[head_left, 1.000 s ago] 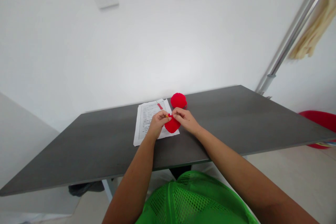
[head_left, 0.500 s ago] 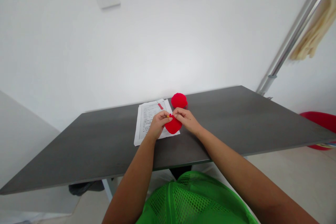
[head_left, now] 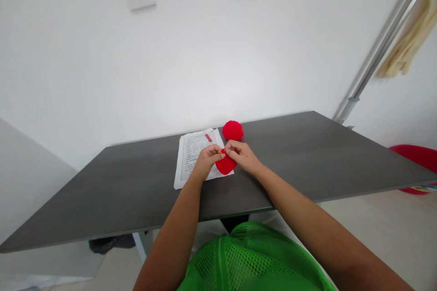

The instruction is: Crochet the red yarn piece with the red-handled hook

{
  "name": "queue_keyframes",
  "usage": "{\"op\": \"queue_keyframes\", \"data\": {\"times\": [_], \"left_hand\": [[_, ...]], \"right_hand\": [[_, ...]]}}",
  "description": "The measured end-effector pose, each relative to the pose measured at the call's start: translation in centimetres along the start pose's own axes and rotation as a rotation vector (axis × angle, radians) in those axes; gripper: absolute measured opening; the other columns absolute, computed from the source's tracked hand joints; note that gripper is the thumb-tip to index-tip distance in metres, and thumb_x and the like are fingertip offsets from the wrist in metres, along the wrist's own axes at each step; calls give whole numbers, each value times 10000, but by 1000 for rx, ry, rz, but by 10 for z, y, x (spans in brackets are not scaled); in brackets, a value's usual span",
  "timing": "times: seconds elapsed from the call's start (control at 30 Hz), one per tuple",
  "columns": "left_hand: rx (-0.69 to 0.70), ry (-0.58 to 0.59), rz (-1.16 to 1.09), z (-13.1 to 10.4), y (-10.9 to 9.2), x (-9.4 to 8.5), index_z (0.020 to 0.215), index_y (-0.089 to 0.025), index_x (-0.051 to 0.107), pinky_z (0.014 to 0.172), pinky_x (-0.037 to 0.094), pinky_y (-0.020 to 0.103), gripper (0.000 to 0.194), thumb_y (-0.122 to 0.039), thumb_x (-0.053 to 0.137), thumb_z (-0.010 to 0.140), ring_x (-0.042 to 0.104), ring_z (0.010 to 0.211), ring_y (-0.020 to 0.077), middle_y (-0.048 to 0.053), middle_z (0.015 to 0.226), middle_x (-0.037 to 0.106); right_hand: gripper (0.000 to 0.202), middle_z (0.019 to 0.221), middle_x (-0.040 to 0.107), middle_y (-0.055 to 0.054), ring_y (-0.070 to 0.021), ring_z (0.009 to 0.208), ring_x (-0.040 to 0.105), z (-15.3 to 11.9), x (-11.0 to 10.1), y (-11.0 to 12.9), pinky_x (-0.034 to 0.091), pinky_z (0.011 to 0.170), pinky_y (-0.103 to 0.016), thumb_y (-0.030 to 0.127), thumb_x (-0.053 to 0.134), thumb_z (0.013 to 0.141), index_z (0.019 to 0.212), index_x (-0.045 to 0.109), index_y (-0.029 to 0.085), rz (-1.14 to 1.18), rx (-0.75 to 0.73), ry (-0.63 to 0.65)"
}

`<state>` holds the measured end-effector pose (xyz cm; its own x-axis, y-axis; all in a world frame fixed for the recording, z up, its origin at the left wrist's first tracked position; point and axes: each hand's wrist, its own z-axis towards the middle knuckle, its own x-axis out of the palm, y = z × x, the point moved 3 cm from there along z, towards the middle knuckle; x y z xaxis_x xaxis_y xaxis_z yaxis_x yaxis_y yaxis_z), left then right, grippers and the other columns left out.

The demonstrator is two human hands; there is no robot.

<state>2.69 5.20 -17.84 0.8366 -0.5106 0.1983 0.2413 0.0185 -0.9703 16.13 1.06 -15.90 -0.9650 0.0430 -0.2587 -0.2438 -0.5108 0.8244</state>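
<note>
Between my two hands is a red crochet piece point(head_left: 226, 165), its lower edge rounded. My left hand point(head_left: 207, 159) pinches its upper left edge, with a small yellow thing point(head_left: 219, 152) at the fingertips; I cannot make out its kind. At the top right, the fingers of my right hand point(head_left: 241, 152) are closed on the same edge. A ball of red yarn point(head_left: 232, 131) lies just beyond my right hand. Under the left hand rests a printed sheet of paper point(head_left: 182, 168), and on it a small tool with a red handle point(head_left: 208, 137).
The dark grey table point(head_left: 136, 186) stands against a white wall. To the right are a metal pole point(head_left: 372, 63), hanging cream gloves point(head_left: 406, 50) and a red basin point(head_left: 414, 157) on the floor. A black bag point(head_left: 111, 242) sits below the table at left.
My right fingertips have shifted very slightly at the top edge of the red piece. The piece has moved a touch to the right; the rest looks the same.
</note>
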Motion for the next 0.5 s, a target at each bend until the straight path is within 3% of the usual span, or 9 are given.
{"op": "queue_keyframes", "data": {"times": [0.5], "left_hand": [[-11,-36,-6,-1,-3,2,669,-152,614,591,395,232,191,-217,757,561,535,564,98,-22,614,617]], "right_hand": [[57,593,449,43,-97,548,374,0,0,0,297,529,-224,207,494,746,695,500,182,26,15,-15]]}}
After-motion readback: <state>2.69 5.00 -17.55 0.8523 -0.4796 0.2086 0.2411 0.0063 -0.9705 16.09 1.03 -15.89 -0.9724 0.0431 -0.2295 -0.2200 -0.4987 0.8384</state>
